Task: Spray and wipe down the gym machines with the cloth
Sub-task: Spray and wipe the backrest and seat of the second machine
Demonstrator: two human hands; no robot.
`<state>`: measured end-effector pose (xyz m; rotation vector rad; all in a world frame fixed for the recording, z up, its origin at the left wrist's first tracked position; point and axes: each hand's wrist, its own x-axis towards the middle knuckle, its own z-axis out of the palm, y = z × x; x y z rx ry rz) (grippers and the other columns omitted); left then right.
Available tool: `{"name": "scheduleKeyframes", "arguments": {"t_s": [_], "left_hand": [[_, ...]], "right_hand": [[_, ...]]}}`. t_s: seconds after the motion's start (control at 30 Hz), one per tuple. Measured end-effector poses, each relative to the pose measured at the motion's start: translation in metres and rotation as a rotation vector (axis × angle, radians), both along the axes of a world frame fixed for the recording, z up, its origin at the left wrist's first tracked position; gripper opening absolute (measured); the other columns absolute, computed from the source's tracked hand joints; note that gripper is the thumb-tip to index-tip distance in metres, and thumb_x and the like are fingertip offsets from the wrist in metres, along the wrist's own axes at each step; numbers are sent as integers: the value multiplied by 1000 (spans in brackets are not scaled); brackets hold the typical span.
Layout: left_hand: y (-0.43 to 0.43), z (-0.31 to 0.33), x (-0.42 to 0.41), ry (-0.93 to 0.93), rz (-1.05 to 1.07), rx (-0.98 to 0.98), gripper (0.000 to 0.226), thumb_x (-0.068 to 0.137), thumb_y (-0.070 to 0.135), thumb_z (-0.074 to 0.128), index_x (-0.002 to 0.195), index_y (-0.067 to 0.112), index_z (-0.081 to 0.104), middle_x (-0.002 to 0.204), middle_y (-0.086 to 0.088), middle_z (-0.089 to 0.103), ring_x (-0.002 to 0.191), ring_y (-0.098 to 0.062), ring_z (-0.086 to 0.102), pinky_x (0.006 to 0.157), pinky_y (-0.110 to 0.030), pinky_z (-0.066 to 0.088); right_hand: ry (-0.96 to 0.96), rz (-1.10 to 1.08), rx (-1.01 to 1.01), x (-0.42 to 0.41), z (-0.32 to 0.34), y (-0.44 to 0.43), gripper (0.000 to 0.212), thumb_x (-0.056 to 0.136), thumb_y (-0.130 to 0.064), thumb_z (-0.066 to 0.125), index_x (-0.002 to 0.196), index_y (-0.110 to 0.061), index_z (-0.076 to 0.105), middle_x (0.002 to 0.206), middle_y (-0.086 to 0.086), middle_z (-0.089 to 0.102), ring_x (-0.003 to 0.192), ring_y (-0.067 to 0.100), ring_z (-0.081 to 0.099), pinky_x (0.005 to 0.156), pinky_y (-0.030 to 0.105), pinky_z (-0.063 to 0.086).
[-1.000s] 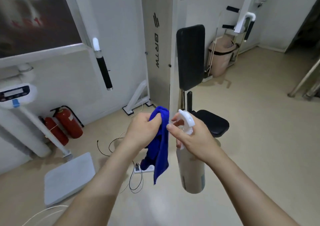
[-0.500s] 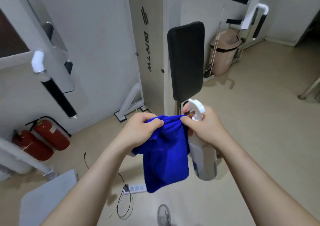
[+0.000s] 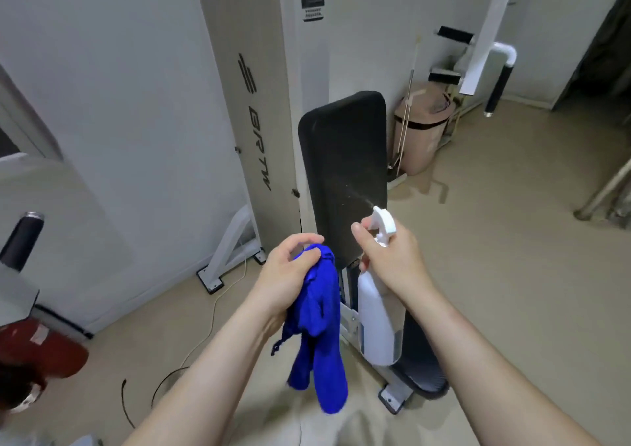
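My left hand [image 3: 288, 276] grips a bunched blue cloth [image 3: 319, 329] that hangs down below the fist. My right hand [image 3: 392, 258] holds a white spray bottle [image 3: 375, 322] by its neck, with a finger on the trigger. The nozzle points at the black back pad [image 3: 345, 169] of the gym machine. A fine mist and droplets show on the pad just ahead of the nozzle. The machine's white upright column [image 3: 263, 104] stands behind the pad. Its black seat [image 3: 423, 375] is partly hidden under the bottle.
A beige bin [image 3: 423, 131] stands by the far wall to the right. A white arm with a black grip [image 3: 496, 84] hangs at the upper right. A red fire extinguisher [image 3: 37, 346] lies at the lower left. Cables [image 3: 205, 329] trail across the floor.
I have come closer to the machine. My right hand let go of the cloth and raised the bottle towards the back pad, and spray now comes out. The cloth is bunched in my left hand.
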<state>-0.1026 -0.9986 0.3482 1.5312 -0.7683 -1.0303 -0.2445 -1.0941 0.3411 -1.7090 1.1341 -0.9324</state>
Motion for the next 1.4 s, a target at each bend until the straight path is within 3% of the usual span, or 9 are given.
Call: {"name": "scheduleKeyframes", "arguments": {"t_s": [0.13,0.23,0.6,0.7,0.83,0.9,1.03,1.2,1.4], "left_hand": [[-51,-6,2,-13,22,-7,29,97,13,50,98,35,70,101,2,70,83,-21,67,76,-36,55],[-94,-8,1,4,74,-3,28,97,14,51,101,35,69,102,-1,72,90,-28,69,84,-43,57],[-187,-2,4,268,468,-22,14,93,18,60,102,7,61,91,-16,70,83,-28,66,76,-39,54],[-191,1,12,500,445,-131,28,92,24,57,110,2,63,106,-20,69,99,-35,66,87,-44,53],[-191,25,34,795,424,-472,19,83,8,38,87,6,57,80,-11,63,72,-24,64,77,-35,54],[-196,43,50,762,371,-596,41,67,-4,31,100,6,53,85,-13,67,75,-26,65,79,-37,54],[-222,69,68,159,246,-514,58,76,-23,37,118,14,53,113,-9,69,86,-22,64,64,-31,53],[-274,25,94,-1652,64,1,79,75,43,75,143,30,39,142,0,48,131,-25,38,101,-43,39],[-328,8,104,-1971,111,13,79,82,57,59,146,16,36,130,-20,52,110,-39,52,92,-49,43]], "right_hand": [[2,38,-8,22,1,-59,19,92,-35,63,91,-16,59,65,0,59,48,11,62,52,13,45],[45,108,-126,37,-1,-106,12,91,-34,64,87,-26,56,78,-5,62,59,18,63,63,27,52],[66,350,-205,58,15,-208,36,92,-34,63,65,-14,50,58,3,56,57,23,58,59,38,49],[52,439,-131,64,18,-217,31,94,-31,61,74,-9,53,63,9,60,53,23,61,59,36,51],[40,394,-64,68,15,-221,33,94,-30,61,69,-10,50,59,6,54,54,30,61,50,26,45],[28,353,-17,67,15,-222,33,94,-30,61,69,-11,51,58,3,55,49,20,60,48,19,45],[7,300,66,66,19,-222,35,94,-36,60,72,-9,53,53,4,57,42,4,54,49,14,45],[-49,228,87,61,14,-225,35,94,-36,59,71,-11,51,48,4,56,43,7,53,53,13,45],[-41,173,91,53,5,-244,35,94,-35,57,75,-6,51,47,8,56,42,8,49,50,15,42]]}}
